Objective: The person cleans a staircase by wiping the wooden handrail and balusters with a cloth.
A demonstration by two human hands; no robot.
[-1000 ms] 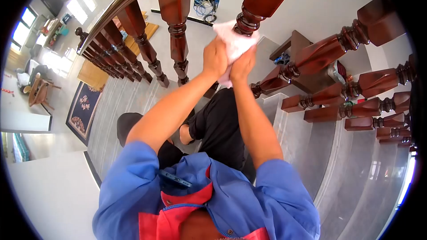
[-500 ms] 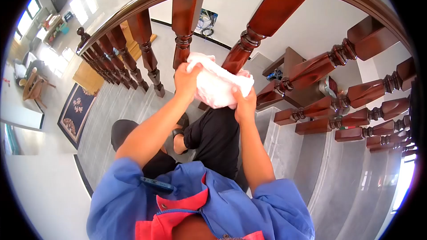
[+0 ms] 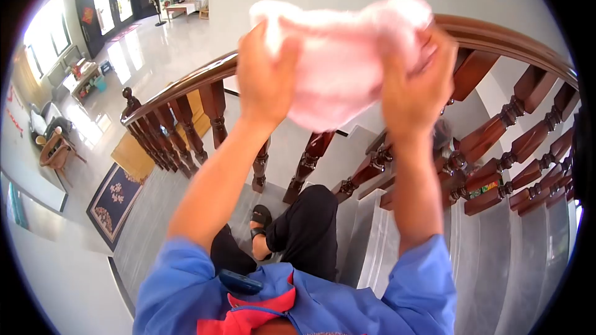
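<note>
A pale pink cloth [image 3: 338, 65] is stretched between my two hands, raised in front of the curved wooden handrail [image 3: 192, 82]. My left hand [image 3: 267, 74] grips its left end, fingers closed over the fabric. Its bunched right end is held in my right hand [image 3: 416, 77], which is a little blurred. Part of the handrail and the tops of several dark red balusters [image 3: 308, 160] are hidden behind the cloth and hands. Whether the cloth touches the rail I cannot tell.
Grey stone stairs [image 3: 372, 236] curve down at the right, beside the balusters. A patterned dark rug [image 3: 115, 201] lies on the floor at left. Further off are a wooden chair [image 3: 59, 152], a low table [image 3: 84, 80] and a standing fan [image 3: 156, 11]. A phone [image 3: 241, 282] rests against my jacket.
Both hands have risen with the cloth from among the balusters to handrail height, and the cloth is spread wider. My view has tilted up, showing more of the room.
</note>
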